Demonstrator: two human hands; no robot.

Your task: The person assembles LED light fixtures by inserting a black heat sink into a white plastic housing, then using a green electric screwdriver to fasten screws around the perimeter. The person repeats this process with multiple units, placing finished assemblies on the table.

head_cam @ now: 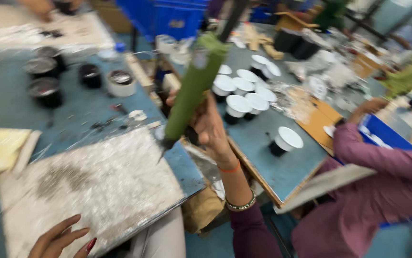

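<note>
So the landmark here is the big grey, speckled board (pixel 96 186) lying on the blue table (pixel 5 100). At the board's bottom left corner the left hand (pixel 60 239) rests with fingers loosely spread, open, holding nothing, fingertips touching the board's edge. Up and left of the board there's a cluster of dark round cups (pixel 45 79), and near them a white tape roll (pixel 121 82). Just off the board's upper right corner the right hand (pixel 209 125) is closed around a green caulking-gun type tube (pixel 194 88), tilted, its dark nozzle tip pointing down at the board's right edge, just above it as far as I can tell through the blur. There's an orange thread and a bangle on that wrist. Further right of the board, on a second table (pixel 273 167), sits a bunch of black cups with white lids (pixel 241 91), one lone lidded cup (pixel 285 141) apart. Far right, another person's mauve sleeve (pixel 383 162) reaches toward a blue tray (pixel 383 131).
</note>
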